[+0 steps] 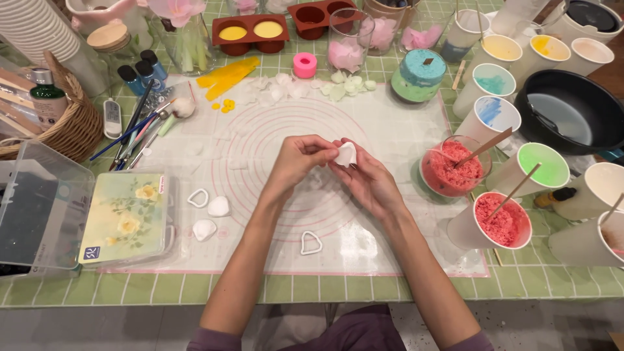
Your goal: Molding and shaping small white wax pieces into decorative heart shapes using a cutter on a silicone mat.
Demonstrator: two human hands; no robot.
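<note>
Far out past your left hand point(296, 162) sits a woven wicker basket point(68, 127), with a clear plastic box point(39, 208) nearer you and a flat tin with yellow roses on its lid point(125, 218) just beside that box. Between the tin and your left hand lie two small white petal-shaped wax pieces point(212, 218) and a white petal-shaped outline cutter point(198, 197) on the translucent silicone mat with pink rings point(383, 130).

Your left hand is curled narrow, its fingertips pinching the edge of a thin white wax petal point(346, 154). Your right hand point(370, 182) cups that petal from below, fingers closed around it, so the petal is held between both hands just above the mat's middle. A second white cutter point(311, 243) lies nearer you, below your hands.

The petal looks thin and soft; pressing too hard could well tear or crease it, and warm fingers might smear its edge.

Beyond your right hand stand a glass cup of red crumbly wax with a wooden stick point(455, 166) and a white paper cup of pink-red wax point(500, 221). A wide sweep of your right forearm could catch those sticks and tip a cup.
</note>
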